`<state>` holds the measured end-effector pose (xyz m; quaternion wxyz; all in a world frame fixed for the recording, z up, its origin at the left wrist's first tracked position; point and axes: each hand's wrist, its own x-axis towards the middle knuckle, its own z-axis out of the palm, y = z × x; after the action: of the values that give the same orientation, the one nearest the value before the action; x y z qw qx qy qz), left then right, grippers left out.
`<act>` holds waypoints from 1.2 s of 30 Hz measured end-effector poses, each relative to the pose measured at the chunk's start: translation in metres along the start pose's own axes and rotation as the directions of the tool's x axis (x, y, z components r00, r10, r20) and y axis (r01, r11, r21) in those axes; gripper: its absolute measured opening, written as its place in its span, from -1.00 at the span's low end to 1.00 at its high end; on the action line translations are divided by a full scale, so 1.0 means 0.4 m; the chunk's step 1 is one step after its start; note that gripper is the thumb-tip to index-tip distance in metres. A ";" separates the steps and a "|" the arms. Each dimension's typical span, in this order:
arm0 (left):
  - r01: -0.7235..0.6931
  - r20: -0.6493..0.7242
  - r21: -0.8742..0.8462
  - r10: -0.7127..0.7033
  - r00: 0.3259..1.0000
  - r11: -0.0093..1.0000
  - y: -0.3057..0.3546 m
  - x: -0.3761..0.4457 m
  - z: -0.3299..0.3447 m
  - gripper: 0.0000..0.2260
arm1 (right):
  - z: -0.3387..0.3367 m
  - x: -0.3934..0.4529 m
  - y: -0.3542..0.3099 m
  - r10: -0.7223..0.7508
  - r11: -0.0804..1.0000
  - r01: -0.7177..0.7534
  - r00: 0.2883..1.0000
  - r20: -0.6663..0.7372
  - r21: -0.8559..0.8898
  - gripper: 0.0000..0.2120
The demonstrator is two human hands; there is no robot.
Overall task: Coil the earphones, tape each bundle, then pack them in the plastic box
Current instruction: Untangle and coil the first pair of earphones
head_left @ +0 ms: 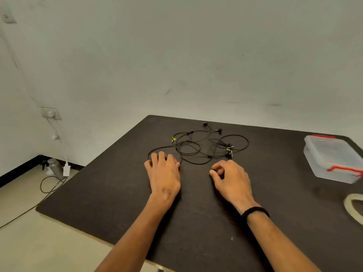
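Black earphones (198, 146) tangled near counter (110, 193) far edge, nothing coiled yet. Left hand (164, 173) flat on cable loop, probably pinning it. Right hand (229, 178) loosely curled, empty. Plastic box (332, 158) and tape (353, 207) wait at right edge.

Both hands (164, 173) rest on the table (110, 193) near tangled earphones (198, 148).

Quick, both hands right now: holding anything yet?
Left hand: open, flat on the table, fingertips at the earphone cable.
Right hand: fingers loosely curled, holding nothing, resting just short of the cable.
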<state>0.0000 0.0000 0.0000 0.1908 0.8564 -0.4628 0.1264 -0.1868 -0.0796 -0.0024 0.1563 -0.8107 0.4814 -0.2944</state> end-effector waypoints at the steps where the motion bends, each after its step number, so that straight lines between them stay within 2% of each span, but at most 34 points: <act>1: -0.012 -0.001 0.003 0.012 1.000 1.000 0.000 -0.002 0.004 -0.75 | -0.001 0.001 0.001 -0.018 1.000 0.018 1.000 0.014 -0.007 -0.89; 3: -0.037 -0.047 -0.064 0.034 0.998 0.997 0.002 -0.010 0.002 -0.77 | -0.009 -0.003 -0.002 -0.034 0.999 0.034 0.999 0.033 -0.001 -0.87; 5: -0.089 -0.117 -0.282 0.057 0.992 0.955 0.011 -0.023 -0.016 -0.83 | -0.018 -0.014 -0.006 -0.057 0.995 0.053 0.997 0.051 0.083 -0.82; 6: -0.099 -0.140 -0.435 0.041 0.989 0.895 0.021 -0.035 -0.027 -0.86 | -0.019 -0.019 -0.009 -0.089 0.989 0.080 0.994 0.065 0.120 -0.78; 7: -0.083 -0.141 -0.619 -0.007 0.990 0.781 0.034 -0.045 -0.039 -0.90 | -0.021 -0.021 -0.012 -0.129 0.979 0.113 0.988 0.086 0.169 -0.71; 9: 0.038 -0.015 -0.891 -0.112 0.994 0.452 0.071 -0.057 -0.058 -0.91 | -0.021 -0.022 -0.028 -0.216 0.945 0.161 0.961 0.172 0.284 -0.56; 10: 0.115 0.087 -0.960 -0.120 0.989 0.254 0.092 -0.058 -0.068 -0.84 | -0.022 -0.023 -0.039 -0.245 0.919 0.160 0.948 0.203 0.360 -0.51; 12: 0.239 0.243 -0.962 -0.015 0.970 -0.130 0.131 -0.048 -0.098 -0.75 | -0.025 -0.028 -0.050 -0.256 0.835 0.113 0.946 0.198 0.538 -0.51; 13: 0.273 0.268 -0.931 0.055 0.962 -0.244 0.141 -0.039 -0.121 -0.72 | -0.029 -0.030 -0.050 -0.237 0.777 0.074 0.954 0.182 0.625 -0.54; 14: 0.290 0.265 -0.907 0.122 0.957 -0.304 0.145 -0.031 -0.145 -0.70 | -0.034 -0.033 -0.047 -0.218 0.712 0.038 0.961 0.169 0.702 -0.60; 15: 0.291 0.242 -0.902 0.182 0.953 -0.320 0.142 -0.023 -0.172 -0.67 | -0.037 -0.034 -0.045 -0.205 0.652 0.012 0.965 0.161 0.758 -0.67; 16: 0.268 0.206 -0.918 0.225 0.952 -0.292 0.139 -0.012 -0.196 -0.66 | -0.042 -0.034 -0.043 -0.203 0.598 -0.002 0.967 0.154 0.801 -0.73; 17: 0.215 0.162 -0.954 0.244 0.956 -0.210 0.137 -0.001 -0.218 -0.66 | -0.045 -0.033 -0.044 -0.208 0.547 -0.016 0.966 0.155 0.837 -0.78; 18: 0.135 0.111 -0.987 0.244 0.964 -0.085 0.135 0.010 -0.237 -0.67 | -0.046 -0.031 -0.047 -0.214 0.492 -0.037 0.963 0.162 0.870 -0.79; 20: -0.086 -0.033 -0.969 0.221 0.975 0.233 0.139 0.035 -0.273 -0.71 | -0.052 -0.024 -0.057 -0.222 0.356 -0.112 0.954 0.200 0.928 -0.80; 22: -0.291 -0.193 -0.797 0.233 0.953 0.530 0.139 0.061 -0.300 -0.75 | -0.066 -0.017 -0.062 -0.219 0.166 -0.211 0.945 0.244 0.963 -0.85; 24: -0.381 -0.309 -0.610 0.234 0.922 0.695 0.129 0.094 -0.323 -0.81 | -0.086 -0.008 -0.053 -0.188 0.041 -0.258 0.947 0.261 0.965 -0.89; 26: -0.372 -0.381 -0.493 0.188 0.905 0.787 0.111 0.136 -0.347 -0.86 | -0.103 0.002 -0.035 -0.131 0.021 -0.252 0.959 0.252 0.968 -0.87; 28: -0.332 -0.423 -0.406 0.147 0.894 0.851 0.086 0.185 -0.374 -0.87 | -0.114 0.012 -0.016 -0.068 0.078 -0.230 0.970 0.235 0.970 -0.78; 33: -0.232 -0.468 -0.322 0.059 0.882 0.918 0.010 0.282 -0.447 -0.87 | -0.120 0.031 0.025 -0.023 0.191 -0.190 0.980 0.198 0.963 -0.65; 36: -0.135 -0.456 -0.333 -0.035 0.889 0.933 -0.052 0.290 -0.450 -0.88 | -0.118 0.038 0.041 0.002 0.268 -0.182 0.982 0.188 0.946 -0.54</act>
<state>0.0731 0.0038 0.2025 0.4423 0.7416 -0.4425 0.2423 -0.2223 -0.0994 0.0307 0.6650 -0.5427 0.2397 -0.4536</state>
